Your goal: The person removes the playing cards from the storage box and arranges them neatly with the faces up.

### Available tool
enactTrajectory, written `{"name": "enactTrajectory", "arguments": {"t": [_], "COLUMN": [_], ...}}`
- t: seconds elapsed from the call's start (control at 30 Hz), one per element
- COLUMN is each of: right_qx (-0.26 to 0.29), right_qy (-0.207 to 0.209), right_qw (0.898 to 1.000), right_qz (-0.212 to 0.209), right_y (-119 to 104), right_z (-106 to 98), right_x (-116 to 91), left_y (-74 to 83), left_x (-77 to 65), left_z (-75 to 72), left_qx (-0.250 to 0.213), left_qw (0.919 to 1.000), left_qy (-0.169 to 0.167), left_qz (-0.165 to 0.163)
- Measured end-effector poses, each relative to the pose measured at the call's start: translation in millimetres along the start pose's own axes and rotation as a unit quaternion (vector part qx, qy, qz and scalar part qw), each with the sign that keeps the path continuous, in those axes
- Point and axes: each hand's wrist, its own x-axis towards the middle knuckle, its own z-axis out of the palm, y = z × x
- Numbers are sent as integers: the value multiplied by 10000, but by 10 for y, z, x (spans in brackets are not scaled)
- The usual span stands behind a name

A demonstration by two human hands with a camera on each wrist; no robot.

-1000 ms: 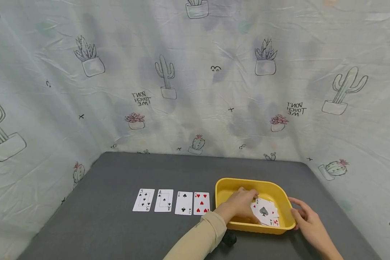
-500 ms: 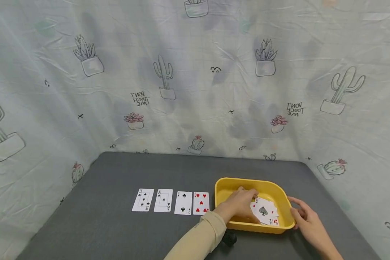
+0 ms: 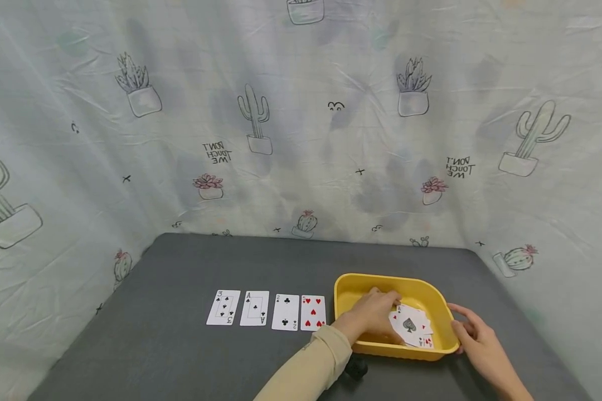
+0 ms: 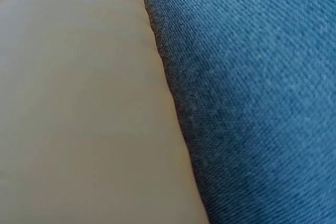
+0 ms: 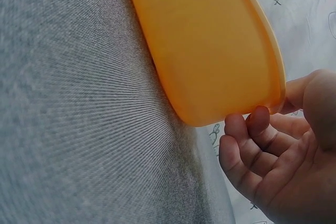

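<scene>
A yellow plastic tray (image 3: 343, 289) stands at the right of the dark table. Inside lie several loose playing cards (image 3: 409, 326), an ace of spades on top. My left hand (image 3: 373, 314) reaches into the tray with bent fingers, right against the left side of these cards. Its fingertips are partly hidden, so whether it grips a card cannot be seen. My right hand (image 3: 476, 337) holds the tray's right end. In the right wrist view, thumb and bent fingers (image 5: 236, 129) meet the end of the tray (image 5: 210, 51). The left wrist view shows only sleeve and cloth.
To the tray's left, face-up cards lie in a row: a club card (image 3: 223, 307), an ace of clubs (image 3: 255, 308), a two of clubs (image 3: 285, 312) and a five of hearts (image 3: 313, 312). A cactus-print curtain (image 3: 301, 167) hangs behind the dark table (image 3: 180, 356).
</scene>
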Motion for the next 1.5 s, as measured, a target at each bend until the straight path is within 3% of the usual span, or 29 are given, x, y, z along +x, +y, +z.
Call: {"name": "enactTrajectory", "arguments": {"t": [0.43, 0.73, 1.0, 1.1, 1.23, 1.37, 1.5], "right_qx": [-47, -63, -114, -101, -53, -22, -28], "right_qy": [131, 76, 45, 95, 105, 84, 55], "right_qw": [9995, 9997, 9996, 9992, 9992, 9995, 9996], "right_qz": [-276, -214, -273, -377, -372, -302, -274], "right_y": [46, 49, 30, 34, 42, 38, 30], "right_z": [23, 44, 24, 20, 35, 39, 31], "right_x": [-8, -15, -30, -31, -33, -46, -53], "left_y": [8, -5, -156, -217, -294, -420, -602], "left_x": [-2, -31, -152, -251, -486, -820, -1210], "left_z": [3, -20, -357, -509, -720, -961, -1232], "left_qx": [-7, 17, -656, -892, -1086, -1420, -1704], "left_qw": [9999, 9999, 9968, 9942, 9910, 9853, 9799], "left_qy": [-41, -155, -308, -295, -200, 173, 650], "left_qz": [-110, -11, 338, 524, 762, 931, 809]}}
